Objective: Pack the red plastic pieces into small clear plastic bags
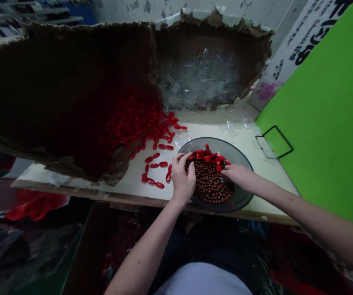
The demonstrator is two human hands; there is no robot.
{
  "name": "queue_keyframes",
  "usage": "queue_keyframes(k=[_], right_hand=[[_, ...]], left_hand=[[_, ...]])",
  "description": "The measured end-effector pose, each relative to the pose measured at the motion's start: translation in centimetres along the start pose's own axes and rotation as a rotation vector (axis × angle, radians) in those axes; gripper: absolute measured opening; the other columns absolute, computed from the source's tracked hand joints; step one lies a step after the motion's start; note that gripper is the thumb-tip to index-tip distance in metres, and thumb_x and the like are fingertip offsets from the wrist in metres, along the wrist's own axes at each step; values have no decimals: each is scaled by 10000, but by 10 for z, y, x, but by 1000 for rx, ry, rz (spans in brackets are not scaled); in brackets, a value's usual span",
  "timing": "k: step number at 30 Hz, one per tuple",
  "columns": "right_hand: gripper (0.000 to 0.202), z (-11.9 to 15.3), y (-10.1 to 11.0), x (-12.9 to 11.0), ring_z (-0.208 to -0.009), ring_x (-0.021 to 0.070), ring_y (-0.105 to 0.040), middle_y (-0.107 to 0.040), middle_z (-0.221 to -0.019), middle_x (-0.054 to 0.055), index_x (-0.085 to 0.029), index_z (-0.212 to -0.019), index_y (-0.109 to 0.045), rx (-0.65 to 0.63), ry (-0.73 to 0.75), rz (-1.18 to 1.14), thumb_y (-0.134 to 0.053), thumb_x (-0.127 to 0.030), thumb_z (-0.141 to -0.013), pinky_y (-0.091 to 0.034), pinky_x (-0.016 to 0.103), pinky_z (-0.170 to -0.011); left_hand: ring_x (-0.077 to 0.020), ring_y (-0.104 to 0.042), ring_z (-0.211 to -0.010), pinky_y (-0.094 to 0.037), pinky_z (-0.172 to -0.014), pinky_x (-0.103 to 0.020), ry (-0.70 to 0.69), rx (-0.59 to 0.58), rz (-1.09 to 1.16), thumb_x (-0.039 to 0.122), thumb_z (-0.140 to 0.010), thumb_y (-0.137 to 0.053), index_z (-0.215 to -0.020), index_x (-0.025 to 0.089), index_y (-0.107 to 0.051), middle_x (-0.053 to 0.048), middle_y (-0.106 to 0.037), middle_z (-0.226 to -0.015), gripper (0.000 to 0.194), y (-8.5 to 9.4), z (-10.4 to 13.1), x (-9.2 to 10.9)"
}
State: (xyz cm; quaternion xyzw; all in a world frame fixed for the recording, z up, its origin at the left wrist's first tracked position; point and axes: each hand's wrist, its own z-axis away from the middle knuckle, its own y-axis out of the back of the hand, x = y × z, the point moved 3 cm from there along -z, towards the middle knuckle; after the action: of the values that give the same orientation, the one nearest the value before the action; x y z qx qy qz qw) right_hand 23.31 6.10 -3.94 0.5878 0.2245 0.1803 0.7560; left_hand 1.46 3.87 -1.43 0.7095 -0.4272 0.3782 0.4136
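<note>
A round translucent bowl [240,196] stands near the table's front edge, with many brown beads [209,184] in it. Red plastic pieces [207,156] lie on the beads at the bowl's far side. My left hand [183,174] rests over the bowl's left rim, its fingers curved and apart, nothing visible in them. Inside the bowl at the right, my right hand [236,176] has its fingers pressed together beside the red pieces; what they hold, if anything, is hidden.
A torn cardboard box [72,49] at the back left spills red pieces onto the table [133,164]. Another compartment holds clear plastic parts [201,80]. At the right stands a green panel [326,110] with a black wire frame [287,141] near its lower edge.
</note>
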Motion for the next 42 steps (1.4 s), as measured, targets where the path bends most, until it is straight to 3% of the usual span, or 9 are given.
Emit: queue_keyframes(k=[3,8,14,18,24,28,30,36,42], right_hand=[[215,-14,-11,-22,-744,205,-618,-657,-816,106,-162,-809,-667,-31,85,-17,-525,-11,-750,-442,299,-674],[205,-32,-16,-59,-818,201,-619,-671,-898,91,-159,-912,-651,-37,188,-208,-560,-70,-752,-441,288,-725],[122,-30,-9,-48,-820,179,-609,-658,-875,20,-176,-887,-595,-10,90,-811,-612,-186,-767,-459,315,-791],[235,-17,6,-45,-857,172,-610,-641,-904,9,-183,-892,-566,49,26,-1142,-695,-307,-740,-461,333,-833],[298,3,26,-52,-930,191,-650,-686,-966,29,-199,-924,-573,201,-32,-1407,-742,-325,-713,-462,382,-907],[279,9,36,-48,-936,178,-652,-687,-980,21,-210,-946,-590,324,-3,-1398,-738,-294,-725,-461,377,-932],[294,11,41,-46,-921,172,-651,-680,-995,21,-225,-992,-581,362,1,-1360,-723,-286,-742,-481,367,-902],[457,22,59,-47,-821,167,-658,-670,-935,10,-285,-1186,-523,402,7,-1189,-701,-277,-765,-524,348,-794],[386,34,69,-50,-868,179,-674,-669,-1038,36,-266,-1160,-549,336,60,-1194,-672,-282,-794,-528,353,-811]], left_hand=[[-186,-517,-1098,-411,-1006,-354,-7,-5,-19,183,-862,-502,-1098,190,-617,-90,-526,-1134,263,-2,1,-1],[-192,-524,-1080,-427,-983,-365,-17,-11,-31,170,-862,-489,-1100,191,-621,-91,-526,-1141,273,-4,2,-4],[-182,-539,-1052,-426,-970,-349,19,-2,-6,178,-877,-466,-1096,183,-623,-91,-550,-1107,269,-1,0,-4],[-174,-551,-1022,-423,-951,-331,44,-18,63,199,-876,-478,-1064,177,-634,-81,-584,-1058,246,3,-4,-4],[-173,-587,-980,-442,-907,-312,164,-191,329,183,-823,-519,-1078,173,-634,-75,-639,-1041,280,4,-3,4],[-182,-603,-985,-447,-908,-308,243,-446,547,117,-737,-572,-1128,184,-624,-66,-664,-1039,400,-5,7,21],[-190,-609,-998,-447,-918,-314,272,-509,617,120,-717,-610,-1134,181,-621,-71,-672,-1058,421,-9,12,28],[-184,-641,-927,-461,-914,-336,403,-477,762,177,-669,-720,-1060,169,-657,-69,-709,-1001,397,-18,16,28],[-164,-650,-865,-482,-860,-321,433,-531,860,175,-656,-745,-1064,181,-678,-60,-724,-957,414,-15,18,29]])
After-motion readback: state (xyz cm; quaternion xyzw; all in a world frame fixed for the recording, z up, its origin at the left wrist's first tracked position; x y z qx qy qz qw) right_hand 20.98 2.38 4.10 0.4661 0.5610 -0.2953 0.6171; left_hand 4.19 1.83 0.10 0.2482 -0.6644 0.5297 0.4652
